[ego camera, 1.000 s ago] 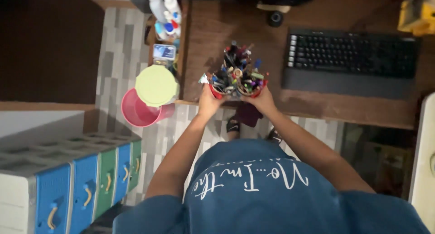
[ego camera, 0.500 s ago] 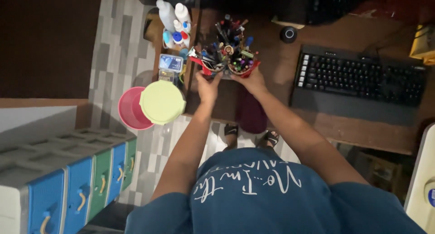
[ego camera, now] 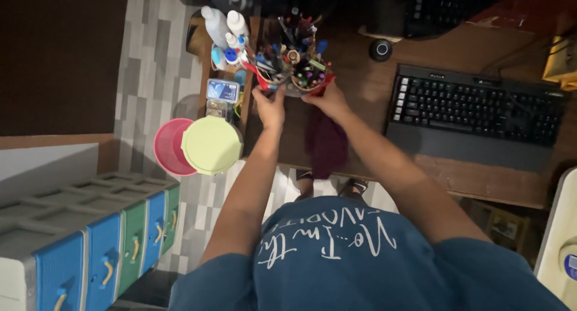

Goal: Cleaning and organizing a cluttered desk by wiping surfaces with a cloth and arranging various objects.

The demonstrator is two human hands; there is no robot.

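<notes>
1. The person stands at a dark wooden counter [ego camera: 360, 100] and looks straight down on both arms, which reach forward over its near edge.
2. The left hand [ego camera: 270, 103] is closed on the left side of a red pen holder [ego camera: 293, 76], with the fingers wrapped on its lower rim.
3. The right hand [ego camera: 327, 99] is closed on the right side of the same pen holder, so the holder sits between the two hands.
4. The pen holder is at the left part of the counter, near its far side. It is packed full with pens and markers [ego camera: 294, 49] of many colours, which stand upright and spread a little outward. I cannot tell if its base touches the counter or is raised a little above it.
5. Just to the left of the holder, white bottles [ego camera: 221, 22] with coloured caps stand together at the end of the counter.
6. A black keyboard [ego camera: 478, 103] lies on the counter, well apart to the right of the hands. A small round black object [ego camera: 381, 49] sits behind it, near the far edge.
7. On the grey tiled floor [ego camera: 156, 64] to the left stands a pink bucket [ego camera: 168, 147], and a pale green round lid [ego camera: 211, 145] overlaps it.
8. At the lower left there is a row of plastic drawers [ego camera: 108, 251] with blue and green fronts and yellow handles.
</notes>
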